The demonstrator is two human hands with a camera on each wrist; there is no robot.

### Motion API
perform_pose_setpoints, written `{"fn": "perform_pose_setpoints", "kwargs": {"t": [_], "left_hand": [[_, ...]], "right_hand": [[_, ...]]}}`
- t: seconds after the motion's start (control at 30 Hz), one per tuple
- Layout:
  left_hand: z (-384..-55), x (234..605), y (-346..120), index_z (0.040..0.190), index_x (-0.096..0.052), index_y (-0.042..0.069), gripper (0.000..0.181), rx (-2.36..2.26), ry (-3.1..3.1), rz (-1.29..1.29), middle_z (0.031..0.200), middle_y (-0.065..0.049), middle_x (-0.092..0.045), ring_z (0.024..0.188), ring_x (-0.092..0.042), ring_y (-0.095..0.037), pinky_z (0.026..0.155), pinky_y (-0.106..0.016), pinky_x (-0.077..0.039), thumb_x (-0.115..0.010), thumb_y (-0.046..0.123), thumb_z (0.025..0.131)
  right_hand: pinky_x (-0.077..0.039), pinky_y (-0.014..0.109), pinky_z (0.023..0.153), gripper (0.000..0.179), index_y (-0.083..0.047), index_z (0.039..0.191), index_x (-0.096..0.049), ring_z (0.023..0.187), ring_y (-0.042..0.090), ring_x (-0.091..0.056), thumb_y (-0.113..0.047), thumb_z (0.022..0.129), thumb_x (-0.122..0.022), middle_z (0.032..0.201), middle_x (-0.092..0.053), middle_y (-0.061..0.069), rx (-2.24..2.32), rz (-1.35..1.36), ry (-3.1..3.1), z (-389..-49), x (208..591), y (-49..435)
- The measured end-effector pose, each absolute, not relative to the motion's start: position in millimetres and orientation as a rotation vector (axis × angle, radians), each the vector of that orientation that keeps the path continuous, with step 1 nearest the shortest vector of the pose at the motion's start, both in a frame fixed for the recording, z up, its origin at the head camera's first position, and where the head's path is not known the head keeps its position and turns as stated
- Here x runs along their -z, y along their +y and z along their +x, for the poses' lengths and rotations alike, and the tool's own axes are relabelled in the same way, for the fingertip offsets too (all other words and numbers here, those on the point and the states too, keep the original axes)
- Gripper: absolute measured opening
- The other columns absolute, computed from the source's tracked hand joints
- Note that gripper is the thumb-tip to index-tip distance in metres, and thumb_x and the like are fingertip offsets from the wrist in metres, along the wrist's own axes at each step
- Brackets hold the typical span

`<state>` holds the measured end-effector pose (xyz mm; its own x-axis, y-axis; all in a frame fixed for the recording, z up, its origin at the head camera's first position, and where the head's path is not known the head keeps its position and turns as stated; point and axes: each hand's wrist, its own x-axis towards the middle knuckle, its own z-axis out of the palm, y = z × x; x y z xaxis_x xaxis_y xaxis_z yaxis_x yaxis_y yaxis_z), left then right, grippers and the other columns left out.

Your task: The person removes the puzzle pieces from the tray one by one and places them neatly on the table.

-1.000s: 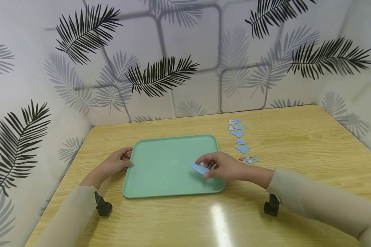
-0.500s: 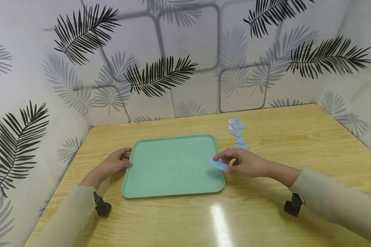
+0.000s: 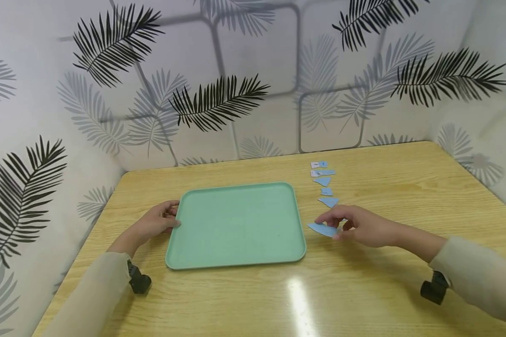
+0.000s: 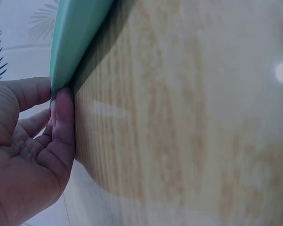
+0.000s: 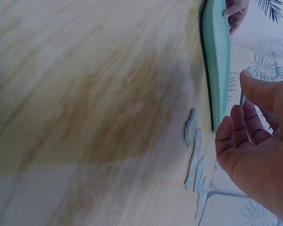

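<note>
In the head view, my right hand [image 3: 364, 227] pinches a flat light-blue piece [image 3: 322, 229], pointed at its left end, above the wood to the right of the tray. From the right wrist view, the held piece shows only as a thin edge [image 5: 242, 97] between thumb and fingers. My left hand [image 3: 153, 222] holds the left rim of a mint-green tray [image 3: 236, 224]. Close up in the left wrist view, thumb and fingers pinch the tray's rim [image 4: 78, 37] from opposite sides. Nothing lies on the tray. The right hand hides a multicoloured piece behind it.
Several small pieces stand in a column right of the tray: a white-and-blue one [image 3: 319, 164] at the back, a longer one [image 3: 323, 173], then plain blue ones, the nearest a triangle [image 3: 329, 201]. A leaf-patterned wall [image 3: 253, 124] bounds the wooden table [image 3: 405, 201].
My right hand has moved right with the blue piece, from over the tray to past its right rim, now covering the multicoloured piece. The left hand has stayed at the tray's rim.
</note>
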<state>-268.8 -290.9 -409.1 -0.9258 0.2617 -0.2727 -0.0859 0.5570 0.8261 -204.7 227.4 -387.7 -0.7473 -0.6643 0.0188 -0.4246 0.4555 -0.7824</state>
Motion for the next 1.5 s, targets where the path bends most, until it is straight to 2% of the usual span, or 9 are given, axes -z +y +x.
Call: {"fn": "perform_pose_setpoints", "kwargs": {"t": [0.2, 0.33, 0.57, 0.77, 1.13, 1.5], "left_hand": [[-269.0, 408.7, -289.9, 0.151, -0.024, -0.002, 0.066, -1.314, 2.426, 0.131, 0.118, -0.018, -0.042, 0.099, -0.046, -0.025, 0.079, -0.034, -0.050, -0.058, 0.002, 0.094], [-267.7, 407.3, -288.7, 0.151, -0.024, -0.003, 0.067, -1.312, 2.429, 0.134, 0.117, -0.018, -0.042, 0.099, -0.046, -0.025, 0.079, -0.033, -0.050, -0.058, 0.003, 0.094], [-266.1, 404.8, -288.4, 0.151, -0.024, -0.002, 0.067, -1.322, 2.422, 0.157, 0.117, -0.018, -0.043, 0.098, -0.046, -0.026, 0.078, -0.035, -0.050, -0.058, 0.003, 0.094], [-266.6, 404.5, -288.4, 0.152, -0.023, -0.002, 0.067, -1.313, 2.426, 0.158, 0.116, -0.017, -0.042, 0.098, -0.046, -0.025, 0.078, -0.035, -0.050, -0.058, 0.003, 0.095], [-266.6, 405.0, -287.9, 0.151, -0.022, -0.003, 0.067, -1.312, 2.424, 0.153, 0.116, -0.017, -0.041, 0.098, -0.045, -0.025, 0.078, -0.034, -0.050, -0.057, 0.002, 0.095], [-266.1, 405.0, -288.2, 0.151, -0.022, -0.004, 0.067, -1.304, 2.429, 0.154, 0.117, -0.018, -0.041, 0.099, -0.045, -0.025, 0.079, -0.034, -0.050, -0.057, 0.002, 0.095]], "right_hand": [[-0.047, 0.029, 0.076, 0.040, -0.013, 0.127, -0.063, 0.097, 0.016, -0.050, -0.009, 0.088, -0.070, 0.099, -0.057, 0.000, 1.180, -1.019, 2.398, -198.9, 391.1, 241.9], [-0.047, 0.028, 0.076, 0.038, -0.013, 0.127, -0.062, 0.094, 0.016, -0.049, -0.011, 0.089, -0.070, 0.101, -0.056, -0.001, 1.161, -1.044, 2.383, -194.4, 394.6, 251.4], [-0.048, 0.029, 0.079, 0.037, -0.014, 0.127, -0.062, 0.097, 0.013, -0.052, -0.013, 0.090, -0.069, 0.112, -0.060, -0.004, 1.107, -1.090, 2.401, -193.5, 402.7, 263.3], [-0.045, 0.026, 0.090, 0.037, -0.011, 0.127, -0.062, 0.108, 0.011, -0.054, -0.013, 0.090, -0.069, 0.121, -0.060, -0.001, 1.100, -1.120, 2.378, -195.0, 406.8, 266.6], [-0.045, 0.026, 0.086, 0.037, -0.012, 0.127, -0.062, 0.100, 0.016, -0.053, -0.009, 0.090, -0.068, 0.113, -0.060, -0.001, 1.089, -1.126, 2.330, -196.5, 411.1, 270.8], [-0.044, 0.027, 0.084, 0.037, -0.013, 0.127, -0.063, 0.098, 0.016, -0.052, -0.009, 0.090, -0.067, 0.112, -0.058, -0.001, 1.065, -1.121, 2.316, -196.4, 410.4, 271.2]]}}
